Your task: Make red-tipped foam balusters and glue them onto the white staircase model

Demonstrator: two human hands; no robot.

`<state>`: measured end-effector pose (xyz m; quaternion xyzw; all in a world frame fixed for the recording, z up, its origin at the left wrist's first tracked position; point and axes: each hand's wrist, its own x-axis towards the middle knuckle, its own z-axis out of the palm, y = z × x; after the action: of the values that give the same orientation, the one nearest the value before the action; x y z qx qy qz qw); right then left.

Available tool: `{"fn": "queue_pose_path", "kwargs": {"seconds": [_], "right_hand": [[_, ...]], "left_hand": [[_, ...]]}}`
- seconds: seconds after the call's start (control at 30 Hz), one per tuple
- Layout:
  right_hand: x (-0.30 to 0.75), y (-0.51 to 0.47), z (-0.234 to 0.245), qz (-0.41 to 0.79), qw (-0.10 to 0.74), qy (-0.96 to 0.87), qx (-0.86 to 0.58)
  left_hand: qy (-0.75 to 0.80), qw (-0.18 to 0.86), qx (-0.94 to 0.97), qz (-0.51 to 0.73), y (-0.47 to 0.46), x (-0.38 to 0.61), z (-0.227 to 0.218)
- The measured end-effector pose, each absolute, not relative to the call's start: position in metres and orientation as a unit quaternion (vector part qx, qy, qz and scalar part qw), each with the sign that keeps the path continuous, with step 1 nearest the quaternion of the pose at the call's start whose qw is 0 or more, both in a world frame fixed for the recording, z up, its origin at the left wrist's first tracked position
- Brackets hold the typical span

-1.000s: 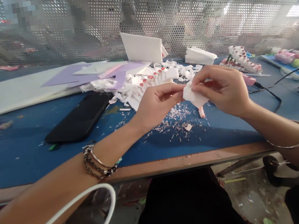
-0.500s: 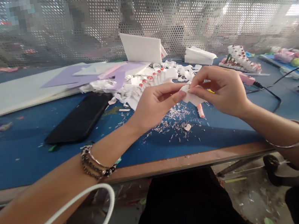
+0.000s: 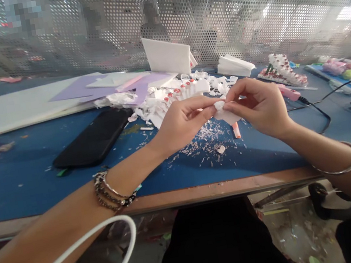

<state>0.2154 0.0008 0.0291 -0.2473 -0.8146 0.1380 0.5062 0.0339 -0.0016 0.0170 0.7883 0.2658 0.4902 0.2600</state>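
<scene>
Both my hands meet above the blue table [image 3: 20, 189], pinching one small white foam piece [image 3: 226, 115] between them. My left hand [image 3: 182, 123] grips its left edge with thumb and forefinger. My right hand [image 3: 259, 106] is curled round its right side, fingers closed on it. Below the piece lie pale shavings [image 3: 206, 142] and a short pink stick [image 3: 236, 130]. Behind my hands sits a heap of white foam bits with red tips [image 3: 172, 96].
A black phone [image 3: 94, 138] lies left of my hands. White and purple sheets [image 3: 56, 100] lie at the back left, a pink tool with a black cable [image 3: 294, 96] at the right. A perforated metal screen [image 3: 242, 8] closes the far side; people sit behind it.
The white piece has been rolled or folded smaller between my fingers. Both hands have stayed in nearly the same place above the shavings.
</scene>
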Motion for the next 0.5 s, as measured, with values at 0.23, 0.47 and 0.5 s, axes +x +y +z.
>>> {"fn": "queue_pose_path", "kwargs": {"seconds": [0.23, 0.47, 0.5], "right_hand": [[0.2146, 0.0031, 0.0254, 0.055, 0.501, -0.822, -0.267], [0.2149, 0.0025, 0.024, 0.035, 0.488, -0.833, -0.259], [0.2148, 0.0024, 0.0236, 0.041, 0.489, -0.831, -0.261]], "left_hand": [[0.261, 0.112, 0.845, 0.452, -0.0053, 0.0353, 0.0157], [0.262, 0.082, 0.86, 0.43, -0.0029, 0.0348, 0.0162], [0.268, 0.089, 0.857, 0.431, -0.0027, 0.0349, 0.016]]}}
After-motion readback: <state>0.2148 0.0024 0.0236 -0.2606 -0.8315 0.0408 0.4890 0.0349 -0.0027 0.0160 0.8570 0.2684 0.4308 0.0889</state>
